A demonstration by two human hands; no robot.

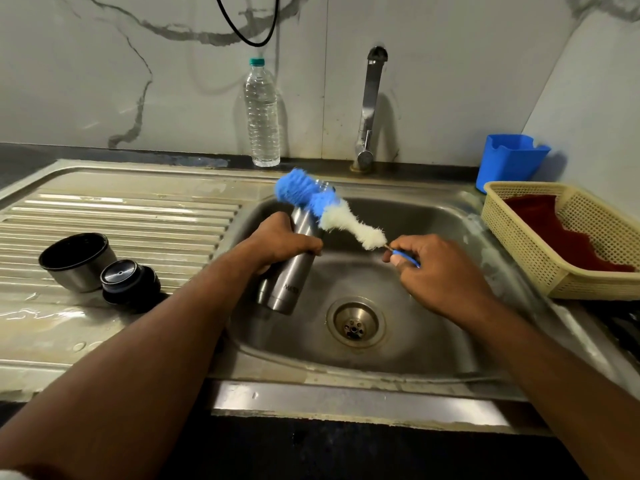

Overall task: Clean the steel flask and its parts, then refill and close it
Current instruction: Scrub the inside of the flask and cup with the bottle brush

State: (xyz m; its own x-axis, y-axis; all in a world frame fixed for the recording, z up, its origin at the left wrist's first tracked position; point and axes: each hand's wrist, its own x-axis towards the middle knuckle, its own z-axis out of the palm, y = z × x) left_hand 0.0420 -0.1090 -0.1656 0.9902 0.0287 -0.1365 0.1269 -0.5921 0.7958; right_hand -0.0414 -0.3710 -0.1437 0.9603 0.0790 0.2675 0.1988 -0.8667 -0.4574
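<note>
The steel flask (294, 258) is held over the sink (433, 216) by the left hand (280, 242), whose fingers curl round the upper half of the body. Its long axis runs away from the person and a little to the right: the base sits low and near, just left of the drain (355, 322), and the open mouth points up and away toward the tap (369, 109).

The right hand (429, 263) pinches the blue handle of the bottle brush (332, 209) between thumb and fingertips. The brush reaches up and to the left from that hand, so its blue tip lies across the flask's mouth, partly covering it, while the white bristles hang beside the neck on the right. The brush seems to be outside the flask, though the blur at the tip makes that hard to swear to.

So the relation that matters is the angle between the two axes. The brush crosses the flask's axis instead of lying along it (the mouth is narrow, the bristle head wide). To scrub inside, I judge the right hand must carry the tip beyond the mouth and swing the handle into line with the flask, or the left hand must tilt the mouth toward the right hand.

The cup lid (78, 261) and the stopper (130, 282) rest on the draining board, well left of the left hand.
</note>
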